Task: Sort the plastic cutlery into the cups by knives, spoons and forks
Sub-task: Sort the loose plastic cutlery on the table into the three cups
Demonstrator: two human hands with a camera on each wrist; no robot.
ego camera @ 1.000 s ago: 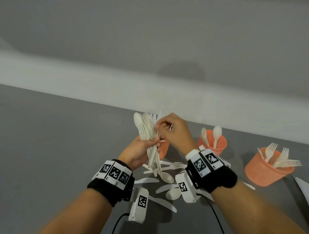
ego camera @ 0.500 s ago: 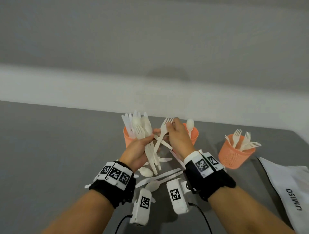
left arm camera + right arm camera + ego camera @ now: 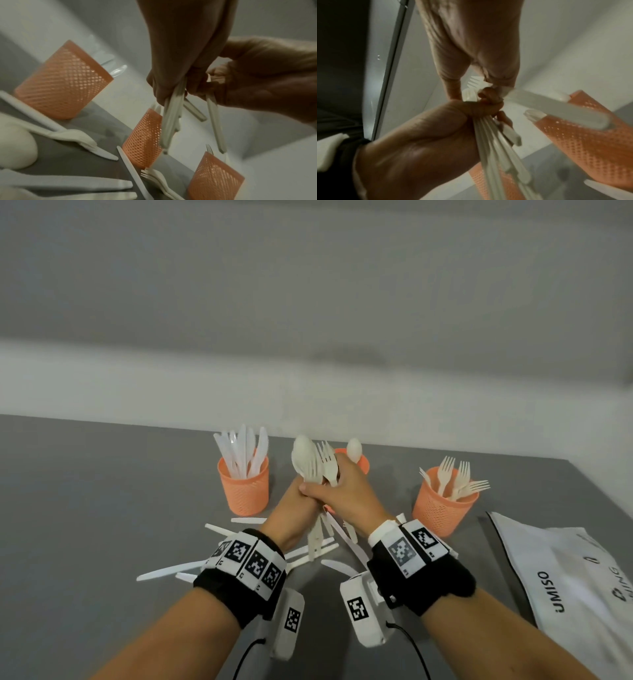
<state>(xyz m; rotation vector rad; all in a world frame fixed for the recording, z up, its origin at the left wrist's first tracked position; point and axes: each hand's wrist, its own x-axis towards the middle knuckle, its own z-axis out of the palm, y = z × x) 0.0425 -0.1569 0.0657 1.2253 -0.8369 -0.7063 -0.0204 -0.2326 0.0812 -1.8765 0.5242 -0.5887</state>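
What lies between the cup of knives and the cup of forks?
In the head view, between the knife cup and fork cup: both hands gripping a mixed cutlery bundle, with the spoon cup behind.

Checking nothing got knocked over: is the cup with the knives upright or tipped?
Upright. The knife cup stands on its base on the table, rim up, knives sticking out.

I see bare forearms with a black band (image 3: 239, 590) on each wrist, both topped by white blocks of square black-and-white markers; white camera pods (image 3: 368, 611) with black cables hang beneath.
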